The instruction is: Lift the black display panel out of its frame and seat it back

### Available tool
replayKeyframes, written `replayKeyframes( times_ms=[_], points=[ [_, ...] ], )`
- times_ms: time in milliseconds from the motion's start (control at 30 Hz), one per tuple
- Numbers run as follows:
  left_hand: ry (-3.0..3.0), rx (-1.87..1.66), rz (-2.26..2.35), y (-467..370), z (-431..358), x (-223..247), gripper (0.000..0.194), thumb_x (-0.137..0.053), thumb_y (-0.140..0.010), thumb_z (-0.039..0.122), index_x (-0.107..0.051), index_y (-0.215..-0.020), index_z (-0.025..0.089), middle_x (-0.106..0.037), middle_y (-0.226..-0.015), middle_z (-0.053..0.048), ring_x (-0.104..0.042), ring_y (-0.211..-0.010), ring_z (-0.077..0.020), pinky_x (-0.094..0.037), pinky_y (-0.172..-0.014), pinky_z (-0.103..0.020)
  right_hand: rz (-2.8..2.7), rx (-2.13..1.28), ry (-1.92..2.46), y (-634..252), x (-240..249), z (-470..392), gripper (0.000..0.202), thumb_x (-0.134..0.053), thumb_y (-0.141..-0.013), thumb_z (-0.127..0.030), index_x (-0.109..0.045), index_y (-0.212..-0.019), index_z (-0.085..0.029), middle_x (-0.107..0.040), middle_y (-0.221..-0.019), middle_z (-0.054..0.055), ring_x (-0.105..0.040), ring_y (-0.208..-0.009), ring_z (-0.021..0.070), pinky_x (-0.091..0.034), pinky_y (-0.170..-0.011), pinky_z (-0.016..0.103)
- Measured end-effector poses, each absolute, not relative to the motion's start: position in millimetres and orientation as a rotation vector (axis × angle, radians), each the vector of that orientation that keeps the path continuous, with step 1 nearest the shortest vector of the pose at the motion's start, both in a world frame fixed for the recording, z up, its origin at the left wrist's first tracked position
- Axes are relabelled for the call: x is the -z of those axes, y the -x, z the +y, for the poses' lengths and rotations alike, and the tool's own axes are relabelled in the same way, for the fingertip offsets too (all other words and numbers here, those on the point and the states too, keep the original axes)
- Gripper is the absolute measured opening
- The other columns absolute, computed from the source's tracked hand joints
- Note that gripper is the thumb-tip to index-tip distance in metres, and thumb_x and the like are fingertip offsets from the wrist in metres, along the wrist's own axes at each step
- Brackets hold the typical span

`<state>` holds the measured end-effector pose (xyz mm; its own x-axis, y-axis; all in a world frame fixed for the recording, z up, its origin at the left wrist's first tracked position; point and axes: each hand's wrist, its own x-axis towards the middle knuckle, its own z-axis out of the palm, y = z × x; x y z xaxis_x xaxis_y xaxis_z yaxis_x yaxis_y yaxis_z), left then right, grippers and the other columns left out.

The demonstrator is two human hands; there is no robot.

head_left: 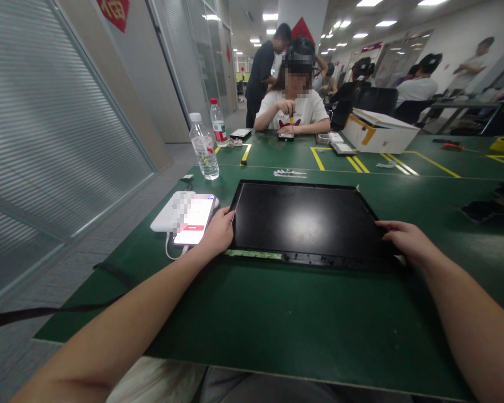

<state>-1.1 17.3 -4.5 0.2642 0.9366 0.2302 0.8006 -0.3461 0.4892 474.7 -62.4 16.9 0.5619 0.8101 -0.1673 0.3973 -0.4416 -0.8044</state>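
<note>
A black flat display panel [302, 218] lies face up in front of me, a green circuit strip [254, 254] showing along its near left edge. My left hand [219, 230] grips the panel's left edge, fingers closed on its rim. On the opposite side, my right hand [403, 238] holds the right edge between thumb and fingers. Just left of my left hand lies a phone [193, 221] with a lit screen and a white cable plugged in. It rests against a white box-like device [163, 215].
Two water bottles, one nearer [204, 151] and one red-capped [218, 126], stand at the back left of the green table [277, 313]. Metallic strips [289, 173] lie beyond the panel. Across sits a person [294, 106] holding a screwdriver. A white box [382, 131] stands back right; dark scraps [495, 201] lie right.
</note>
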Motion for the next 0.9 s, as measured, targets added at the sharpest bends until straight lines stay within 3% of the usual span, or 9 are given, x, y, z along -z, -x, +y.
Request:
replayKeyframes(
  times_ms=[300, 633, 767, 900],
  points=[
    [-2.291, -0.756, 1.576, 3, 21, 7, 0.044, -0.045, -0.093, 0.019, -0.076, -0.124, 0.017, -0.067, -0.139, -0.014, -0.06, -0.135, -0.0327, -0.045, -0.122, -0.052, -0.955, -0.731, 2.063, -474, -17, -63, 0.051, -0.06, -0.056, -0.012, -0.076, -0.103, -0.019, -0.076, -0.096, 0.012, -0.066, -0.085, 0.0267, -0.053, -0.071, 0.035],
    [-2.225, -0.719, 1.608, 1, 17, 2, 0.046, -0.044, -0.094, 0.015, -0.074, -0.129, 0.015, -0.062, -0.148, -0.017, -0.057, -0.141, -0.0328, -0.041, -0.125, -0.05, -0.937, -0.712, 2.056, -475, -16, -62, 0.048, -0.058, -0.055, -0.011, -0.078, -0.099, -0.019, -0.077, -0.097, 0.01, -0.066, -0.087, 0.025, -0.052, -0.073, 0.033],
    [-2.109, -0.777, 1.583, 5, 20, 2, 0.049, -0.045, -0.098, 0.024, -0.066, -0.142, 0.015, -0.063, -0.151, -0.015, -0.055, -0.145, -0.0321, -0.039, -0.126, -0.052, -0.968, -0.681, 2.093, -470, -21, -65, 0.043, -0.061, -0.062, -0.014, -0.079, -0.1, -0.02, -0.077, -0.096, 0.009, -0.065, -0.083, 0.0236, -0.051, -0.069, 0.032],
    [-1.981, -0.868, 1.579, 9, 22, -1, 0.059, -0.034, -0.106, 0.045, -0.053, -0.156, 0.019, -0.06, -0.156, -0.013, -0.055, -0.145, -0.033, -0.046, -0.12, -0.053, -0.983, -0.64, 2.16, -467, -25, -67, 0.039, -0.064, -0.071, -0.018, -0.08, -0.107, -0.018, -0.077, -0.097, 0.009, -0.064, -0.08, 0.0211, -0.049, -0.07, 0.031]
  ],
)
